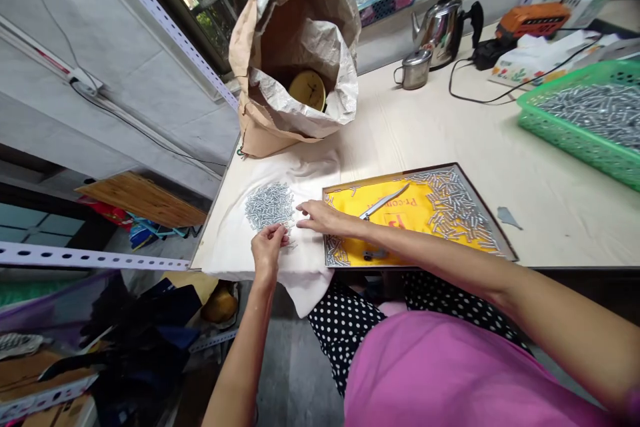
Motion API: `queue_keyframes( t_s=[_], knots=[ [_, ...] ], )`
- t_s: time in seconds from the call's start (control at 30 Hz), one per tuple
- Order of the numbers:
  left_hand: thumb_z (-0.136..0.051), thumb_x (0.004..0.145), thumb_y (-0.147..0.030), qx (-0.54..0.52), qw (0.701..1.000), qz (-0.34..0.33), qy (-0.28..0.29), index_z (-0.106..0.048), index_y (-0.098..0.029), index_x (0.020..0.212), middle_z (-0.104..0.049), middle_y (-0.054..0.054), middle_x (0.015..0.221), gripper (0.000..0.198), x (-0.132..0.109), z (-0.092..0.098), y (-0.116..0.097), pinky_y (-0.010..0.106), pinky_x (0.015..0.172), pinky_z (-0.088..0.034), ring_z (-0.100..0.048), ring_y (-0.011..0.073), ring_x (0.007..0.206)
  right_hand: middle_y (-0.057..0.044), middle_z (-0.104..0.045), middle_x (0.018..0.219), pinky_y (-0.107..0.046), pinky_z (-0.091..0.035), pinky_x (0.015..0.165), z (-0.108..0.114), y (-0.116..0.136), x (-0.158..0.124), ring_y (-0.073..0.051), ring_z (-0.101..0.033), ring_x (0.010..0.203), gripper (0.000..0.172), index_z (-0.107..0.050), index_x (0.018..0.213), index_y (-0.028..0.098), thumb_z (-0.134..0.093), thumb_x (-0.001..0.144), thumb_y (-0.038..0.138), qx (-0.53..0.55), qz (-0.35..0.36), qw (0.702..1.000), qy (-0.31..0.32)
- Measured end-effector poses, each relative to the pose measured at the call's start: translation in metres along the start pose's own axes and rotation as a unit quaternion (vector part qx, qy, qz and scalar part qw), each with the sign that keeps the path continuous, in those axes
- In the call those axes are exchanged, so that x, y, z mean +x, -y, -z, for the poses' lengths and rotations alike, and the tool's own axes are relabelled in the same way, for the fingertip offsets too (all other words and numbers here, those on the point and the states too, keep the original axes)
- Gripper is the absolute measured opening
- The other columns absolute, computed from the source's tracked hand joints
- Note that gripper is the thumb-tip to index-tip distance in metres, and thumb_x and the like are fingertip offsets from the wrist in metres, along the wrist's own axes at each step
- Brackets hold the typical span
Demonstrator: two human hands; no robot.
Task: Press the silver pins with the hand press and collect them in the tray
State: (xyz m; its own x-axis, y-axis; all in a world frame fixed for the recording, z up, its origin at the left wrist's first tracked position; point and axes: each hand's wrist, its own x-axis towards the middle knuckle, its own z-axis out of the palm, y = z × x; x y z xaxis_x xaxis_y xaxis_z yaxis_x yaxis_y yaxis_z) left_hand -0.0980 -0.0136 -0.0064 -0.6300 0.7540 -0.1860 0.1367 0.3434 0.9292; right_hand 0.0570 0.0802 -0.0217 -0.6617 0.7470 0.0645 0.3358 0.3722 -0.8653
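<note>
A heap of small silver screws [270, 204] lies on a white cloth [235, 247] at the table's left end. My left hand [269, 247] is closed in a pinch just below the heap, seemingly on a few screws. My right hand [323, 217] reaches across from the right, fingers stretched toward the heap's right edge, at the left rim of a yellow-lined metal tray [503, 243]. The tray holds many more screws [457, 207] and a pair of scissors [383, 203].
A large open paper sack [295, 60] stands behind the cloth. A green basket [575, 137] of metal parts sits at the far right. A steel kettle [443, 27], a small steel cup [415, 68] and a black cord lie at the back. Cluttered floor at left.
</note>
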Motion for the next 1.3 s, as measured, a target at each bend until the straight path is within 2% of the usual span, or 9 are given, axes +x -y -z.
queue_keyframes(
  t_s=[0.07, 0.13, 0.2, 0.27, 0.37, 0.43, 0.63, 0.9, 1.3],
  knots=[
    [-0.084, 0.059, -0.043, 0.004, 0.999, -0.009, 0.045, -0.068, -0.013, 0.086, -0.070, 0.002, 0.072, 0.044, -0.011, -0.008, -0.003, 0.028, 0.061, -0.054, -0.061, 0.0113, 0.056, -0.013, -0.067, 0.122, -0.031, -0.045, 0.091, 0.022, -0.004, -0.022, -0.020, -0.062, 0.106, 0.041, -0.064, 0.129, 0.014, -0.071, 0.090, 0.024, -0.065, 0.059, 0.996, -0.014],
    [-0.085, 0.058, -0.045, 0.001, 0.993, -0.006, 0.118, -0.070, -0.013, 0.088, -0.072, 0.003, 0.075, 0.046, -0.027, -0.023, -0.007, 0.028, 0.060, -0.054, -0.062, 0.0120, 0.057, -0.013, -0.066, 0.116, -0.032, -0.044, 0.089, 0.048, -0.013, -0.055, -0.020, -0.060, 0.103, 0.028, -0.066, 0.123, 0.014, -0.059, 0.099, 0.027, -0.158, 0.109, 0.981, -0.017],
    [-0.086, 0.058, -0.046, 0.006, 0.981, 0.019, 0.195, -0.071, -0.013, 0.086, -0.071, 0.003, 0.072, 0.046, -0.045, -0.043, -0.011, 0.026, 0.056, -0.051, -0.061, 0.0121, 0.056, -0.010, -0.067, 0.105, -0.032, -0.043, 0.086, 0.072, -0.026, -0.094, -0.020, -0.058, 0.098, 0.022, -0.070, 0.106, 0.015, -0.053, 0.103, 0.028, -0.225, 0.099, 0.969, -0.013],
    [-0.087, 0.059, -0.048, 0.026, 0.966, 0.049, 0.251, -0.071, -0.013, 0.082, -0.065, 0.000, 0.061, 0.044, -0.059, -0.062, -0.013, 0.023, 0.050, -0.046, -0.056, 0.0107, 0.050, -0.010, -0.066, 0.102, -0.034, -0.042, 0.087, 0.089, -0.042, -0.134, -0.022, -0.056, 0.098, 0.020, -0.070, 0.101, 0.015, -0.057, 0.101, 0.030, -0.280, 0.064, 0.957, -0.025],
    [-0.086, 0.061, -0.048, 0.072, 0.949, 0.073, 0.297, -0.068, -0.013, 0.073, -0.055, -0.004, 0.048, 0.041, -0.070, -0.085, -0.012, 0.020, 0.041, -0.032, -0.044, 0.0072, 0.041, -0.010, -0.065, 0.101, -0.034, -0.041, 0.083, 0.098, -0.065, -0.182, -0.023, -0.055, 0.096, 0.020, -0.070, 0.105, 0.016, -0.063, 0.097, 0.033, -0.323, 0.036, 0.945, -0.030],
    [-0.085, 0.063, -0.047, 0.098, 0.939, 0.088, 0.319, -0.067, -0.014, 0.069, -0.051, -0.005, 0.044, 0.038, -0.072, -0.094, -0.011, 0.019, 0.039, -0.025, -0.039, 0.0058, 0.038, -0.010, -0.065, 0.100, -0.033, -0.040, 0.080, 0.096, -0.075, -0.200, -0.023, -0.055, 0.094, 0.018, -0.069, 0.105, 0.015, -0.063, 0.097, 0.030, -0.336, 0.022, 0.940, -0.046],
    [-0.083, 0.064, -0.044, 0.146, 0.910, 0.127, 0.366, -0.060, -0.015, 0.060, -0.046, -0.007, 0.039, 0.037, -0.071, -0.106, -0.011, 0.020, 0.037, -0.019, -0.032, 0.0045, 0.034, -0.008, -0.065, 0.091, -0.031, -0.037, 0.075, 0.088, -0.084, -0.206, -0.021, -0.054, 0.086, 0.016, -0.066, 0.092, 0.016, -0.055, 0.101, 0.023, -0.344, -0.003, 0.935, -0.081],
    [-0.079, 0.071, -0.038, 0.207, 0.898, 0.134, 0.365, -0.051, -0.018, 0.051, -0.044, -0.007, 0.036, 0.040, -0.069, -0.111, -0.015, 0.021, 0.037, -0.018, -0.030, 0.0042, 0.032, -0.006, -0.062, 0.090, -0.029, -0.032, 0.068, 0.083, -0.088, -0.203, -0.016, -0.052, 0.077, 0.012, -0.066, 0.092, 0.016, -0.057, 0.100, 0.020, -0.313, -0.023, 0.946, -0.082],
    [-0.072, 0.083, -0.025, 0.296, 0.845, 0.162, 0.415, -0.059, -0.016, 0.058, -0.049, -0.006, 0.037, 0.030, -0.060, -0.116, -0.027, 0.019, 0.039, -0.026, -0.036, 0.0047, 0.033, -0.007, -0.064, 0.091, -0.030, -0.031, 0.068, 0.087, -0.082, -0.203, -0.016, -0.052, 0.078, 0.018, -0.063, 0.092, 0.015, -0.048, 0.102, 0.015, -0.306, -0.025, 0.950, -0.059]
  ],
)
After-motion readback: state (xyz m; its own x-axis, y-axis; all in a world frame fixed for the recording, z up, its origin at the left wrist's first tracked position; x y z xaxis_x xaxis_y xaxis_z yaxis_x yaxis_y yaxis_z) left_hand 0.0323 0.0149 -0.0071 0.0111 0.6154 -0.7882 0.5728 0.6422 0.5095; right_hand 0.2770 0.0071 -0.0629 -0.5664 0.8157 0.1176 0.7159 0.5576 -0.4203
